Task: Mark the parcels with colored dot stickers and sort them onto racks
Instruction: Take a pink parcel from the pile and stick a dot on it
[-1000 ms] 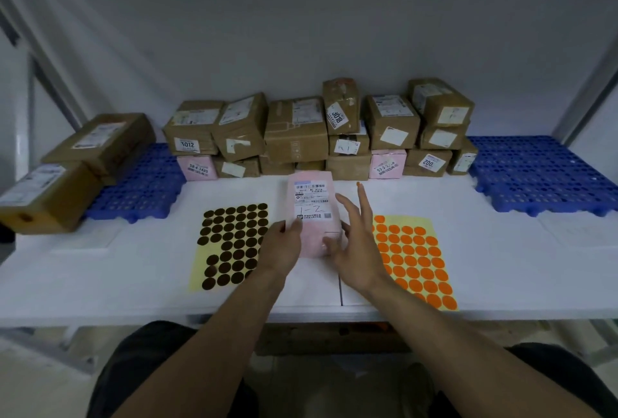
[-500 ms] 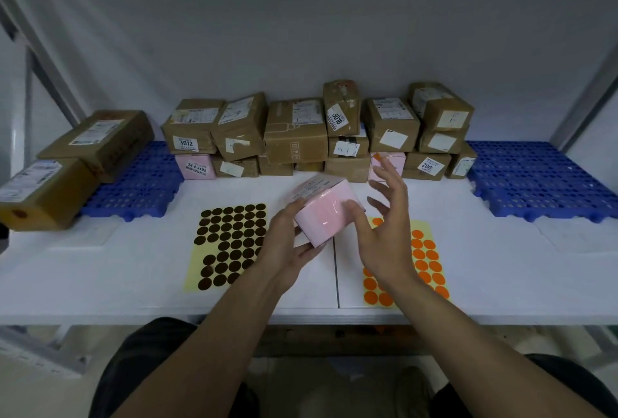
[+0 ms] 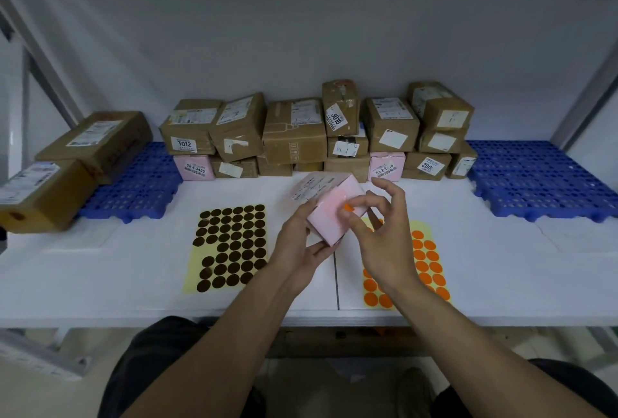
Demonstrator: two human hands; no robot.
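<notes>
Brown dot-sticker sheet (image 3: 230, 247) is laid flat on the white worktop (image 3: 100, 270). Pink parcel (image 3: 331, 217) is gripped from below by the left hand (image 3: 297, 243), tilted and raised above the worktop. An orange dot sticker (image 3: 348, 207) is pinched by the right hand (image 3: 384, 243) at the parcel's near face. Orange sticker sheet (image 3: 428, 260) is partly covered by that hand.

The scene is dimly and evenly lit; the white desk (image 3: 485, 267) is rendered brightest, while the space beneath it is left in shadow. Corners are darkened by vignetting, and edges are bowed by wide-angle distortion. Small print on the parcels (image 3: 294, 140) is softened.
</notes>
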